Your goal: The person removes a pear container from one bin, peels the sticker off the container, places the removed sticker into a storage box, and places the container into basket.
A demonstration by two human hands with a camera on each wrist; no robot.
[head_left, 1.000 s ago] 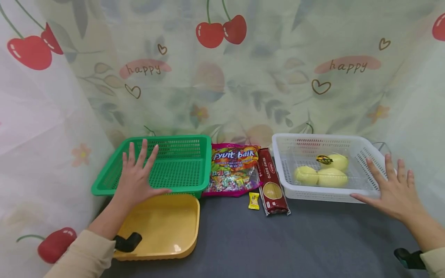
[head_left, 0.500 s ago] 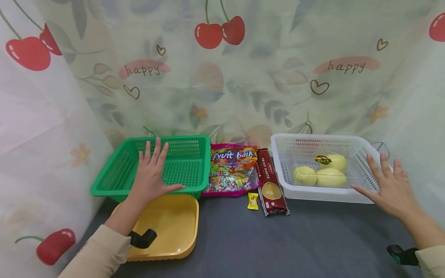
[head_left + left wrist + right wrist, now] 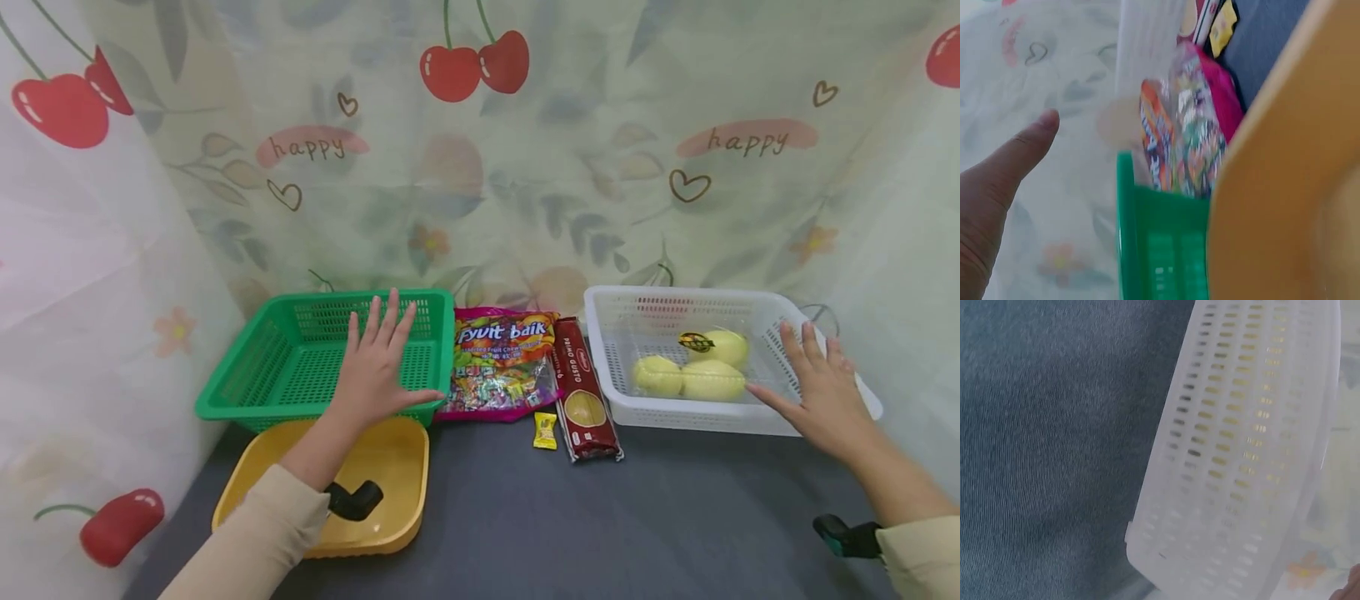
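In the head view my left hand [image 3: 375, 371], fingers spread, hovers over the front right of the green basket [image 3: 322, 408] and holds nothing. A yellow tray [image 3: 423, 492] lies partly under that forearm. My right hand [image 3: 825, 404], also spread and holding nothing, overlaps the right side of the white basket [image 3: 697, 417]. Inside the white basket a clear pack holds pale yellow round fruit [image 3: 712, 382]. Between the baskets lie a Fyuit baik candy bag [image 3: 504, 362] and a dark red Primo Gusto pasta pack [image 3: 587, 400]. A small yellow wrapped candy [image 3: 545, 431] sits in front of them.
A printed curtain [image 3: 480, 217] with cherries and hearts hangs behind and at both sides. Dark grey cloth [image 3: 540, 517] covers the table. Black wrist-camera mounts [image 3: 356, 500] show at both wrists.
My left hand has moved right, from the left part of the green basket toward its right edge. My right hand has shifted slightly left. The objects stay in place.
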